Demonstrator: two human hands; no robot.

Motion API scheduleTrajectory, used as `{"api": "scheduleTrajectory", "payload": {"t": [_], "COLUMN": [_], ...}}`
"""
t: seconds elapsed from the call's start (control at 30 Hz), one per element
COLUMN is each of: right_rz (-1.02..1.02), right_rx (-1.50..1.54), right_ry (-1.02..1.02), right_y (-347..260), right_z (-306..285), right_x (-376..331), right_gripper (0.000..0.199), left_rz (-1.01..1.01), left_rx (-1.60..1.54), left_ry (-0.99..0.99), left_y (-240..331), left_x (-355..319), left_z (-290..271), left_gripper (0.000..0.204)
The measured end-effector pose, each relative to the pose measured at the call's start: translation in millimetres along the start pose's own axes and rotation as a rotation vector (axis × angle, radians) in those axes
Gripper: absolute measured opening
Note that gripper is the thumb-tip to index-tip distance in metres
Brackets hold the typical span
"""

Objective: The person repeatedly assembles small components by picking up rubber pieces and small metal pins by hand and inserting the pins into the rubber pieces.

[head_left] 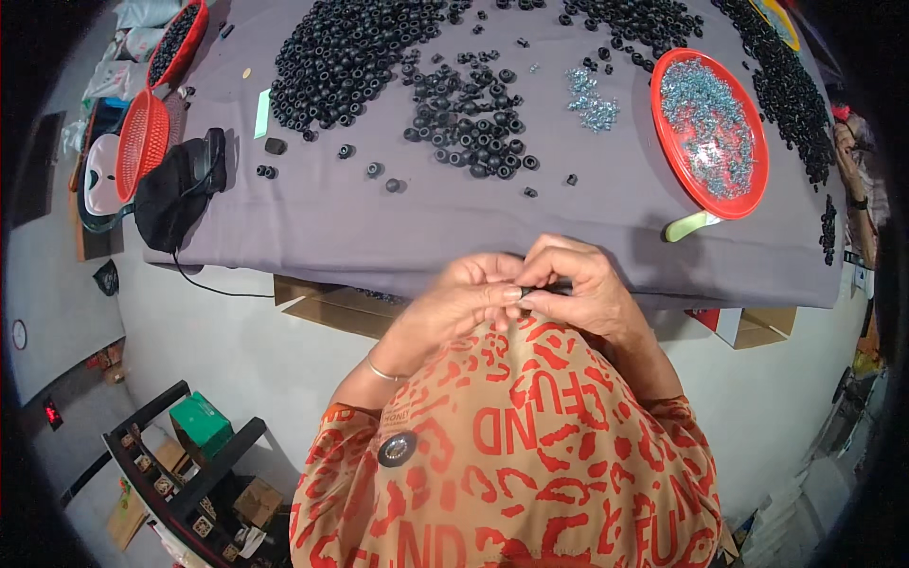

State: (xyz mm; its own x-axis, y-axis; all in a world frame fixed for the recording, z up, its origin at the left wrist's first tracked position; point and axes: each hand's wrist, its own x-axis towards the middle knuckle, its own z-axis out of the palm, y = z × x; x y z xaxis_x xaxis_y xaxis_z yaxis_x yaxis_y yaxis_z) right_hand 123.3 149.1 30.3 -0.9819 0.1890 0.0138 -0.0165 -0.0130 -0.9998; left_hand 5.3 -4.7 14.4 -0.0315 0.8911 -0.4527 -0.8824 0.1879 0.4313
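While both hands are drawn together close to the chest, just short of the table's near edge, a small black ring-shaped part (530, 291) is pinched between them. The left hand (464, 298) is curled, its fingertips (511, 293) closed against the part from one side, and the right hand (582, 289) is closed on it from the other side, thumb and forefinger pressed together; whether a second piece is hidden inside the grip cannot be told. The part is probably held this near so that fine fitting can be done under the eyes. Beyond the fingers, on the grey cloth of the table (331, 227), loose black rings (469, 118) are spread within reach, with a small heap of silvery metal pieces (592, 99) further off. Ahead of the right fingers a red dish (753, 189) full of such pieces is set, seemingly to keep them gathered. Far out past the left fingers red baskets (142, 142) are stacked.
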Motion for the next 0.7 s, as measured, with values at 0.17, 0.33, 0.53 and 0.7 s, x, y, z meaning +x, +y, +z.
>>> {"api": "scheduleTrajectory", "payload": {"t": [0.17, 0.33, 0.53, 0.7], "right_rz": [-0.076, -0.013, -0.225, -0.186], "right_rx": [-0.106, -0.093, -0.976, -0.978], "right_ry": [-0.072, 0.082, 0.404, 0.406], "right_y": [1, -3, 27, 34], "right_z": [0, -10, -4, -6], "right_x": [3, 17, 42, 40], "right_gripper": [0.017, 0.019, 0.018, 0.021], "left_rz": [-0.093, -0.013, 0.060, 0.131], "left_rx": [0.049, -0.074, -0.255, -0.286], "left_ry": [-0.041, -0.090, -0.014, -0.039], "left_y": [0, 5, 8, 5], "left_x": [-4, 1, 6, 10], "left_z": [-13, -15, -21, -25], "left_gripper": [0.019, 0.019, 0.017, 0.017]}}
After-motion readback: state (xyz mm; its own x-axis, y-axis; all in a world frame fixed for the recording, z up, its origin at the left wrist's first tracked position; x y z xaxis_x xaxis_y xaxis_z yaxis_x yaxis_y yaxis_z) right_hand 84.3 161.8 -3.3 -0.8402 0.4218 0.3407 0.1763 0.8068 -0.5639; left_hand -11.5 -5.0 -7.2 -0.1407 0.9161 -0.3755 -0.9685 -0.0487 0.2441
